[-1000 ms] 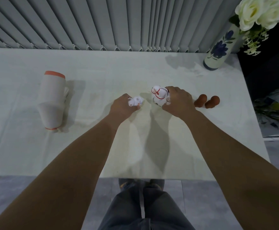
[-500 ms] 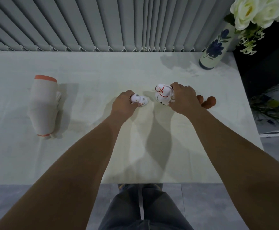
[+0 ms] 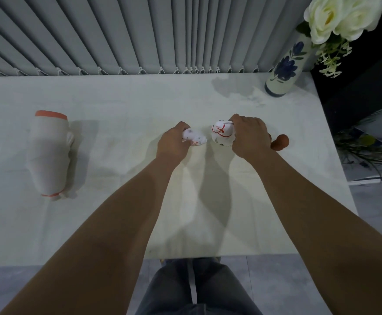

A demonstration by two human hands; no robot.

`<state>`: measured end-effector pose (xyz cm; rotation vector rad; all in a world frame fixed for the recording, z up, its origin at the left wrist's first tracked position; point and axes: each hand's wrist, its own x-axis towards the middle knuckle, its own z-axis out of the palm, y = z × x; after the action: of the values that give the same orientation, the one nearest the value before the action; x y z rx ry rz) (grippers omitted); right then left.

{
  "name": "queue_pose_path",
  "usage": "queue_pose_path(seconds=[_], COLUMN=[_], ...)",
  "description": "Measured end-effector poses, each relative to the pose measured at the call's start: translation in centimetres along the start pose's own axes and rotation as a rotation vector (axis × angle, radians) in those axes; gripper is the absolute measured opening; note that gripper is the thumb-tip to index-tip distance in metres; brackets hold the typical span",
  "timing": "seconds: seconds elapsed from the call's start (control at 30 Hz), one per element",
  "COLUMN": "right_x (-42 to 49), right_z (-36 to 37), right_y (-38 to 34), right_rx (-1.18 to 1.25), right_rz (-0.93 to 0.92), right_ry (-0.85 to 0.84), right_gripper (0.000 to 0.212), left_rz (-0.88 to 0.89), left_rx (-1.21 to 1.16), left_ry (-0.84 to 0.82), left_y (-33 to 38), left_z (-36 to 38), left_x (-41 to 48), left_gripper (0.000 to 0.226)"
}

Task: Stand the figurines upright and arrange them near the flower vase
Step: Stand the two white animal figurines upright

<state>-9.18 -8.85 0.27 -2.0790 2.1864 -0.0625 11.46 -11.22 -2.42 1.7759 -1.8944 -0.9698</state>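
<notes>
Table (image 3: 122, 114) with a pale cloth fills most of what we see, grey vertical blinds (image 3: 117, 32) running along its far edge. Biggest item on it is the large white figurine (image 3: 50, 153) with an orange-rimmed end, lying on its side at far left, well apart from everything else. Flower vase (image 3: 284, 69), cream with blue flower painting, stands at the far right corner, white roses (image 3: 342, 15) on top. We have both forearms reaching to the table's middle. Our right hand (image 3: 250, 137) has its fingers clamped around the round white figurine (image 3: 221, 133) with red line markings; it looks roughly upright, though we cannot tell if its base touches the cloth. Our left hand (image 3: 174, 144) has fingers closed around the small white figurine (image 3: 194, 137) with red dots, which sticks out to the right of the fist, tilted. The two held pieces sit just beside each other, not touching. Brown figurine (image 3: 281, 142) lies just right of our right hand, partly hidden behind it. All four figurines are well short of the vase.
</notes>
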Motion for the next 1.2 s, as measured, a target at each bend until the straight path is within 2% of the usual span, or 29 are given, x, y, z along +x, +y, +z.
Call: queue_pose_path(seconds=[0.2, 0.47, 0.93, 1.2], right_x=[-0.62, -0.92, -0.87, -0.94], right_z=[0.12, 0.31, 0.56, 0.54], right_y=[-0.17, -0.04, 0.01, 0.10], right_rx=[0.091, 0.113, 0.161, 0.198], right_rz=[-0.024, -0.037, -0.022, -0.026], right_ry=[-0.027, -0.022, -0.033, -0.039], right_gripper=[0.046, 0.049, 0.054, 0.060], left_rz=[0.025, 0.093, 0.090, 0.054], left_rx=[0.000, 0.152, 0.212, 0.151], left_ry=[-0.009, -0.012, -0.015, -0.025], left_y=[-0.09, 0.05, 0.15, 0.24], left_z=[0.26, 0.13, 0.09, -0.25], left_x=[-0.01, 0.04, 0.17, -0.23], left_gripper=[0.033, 0.031, 0.031, 0.047])
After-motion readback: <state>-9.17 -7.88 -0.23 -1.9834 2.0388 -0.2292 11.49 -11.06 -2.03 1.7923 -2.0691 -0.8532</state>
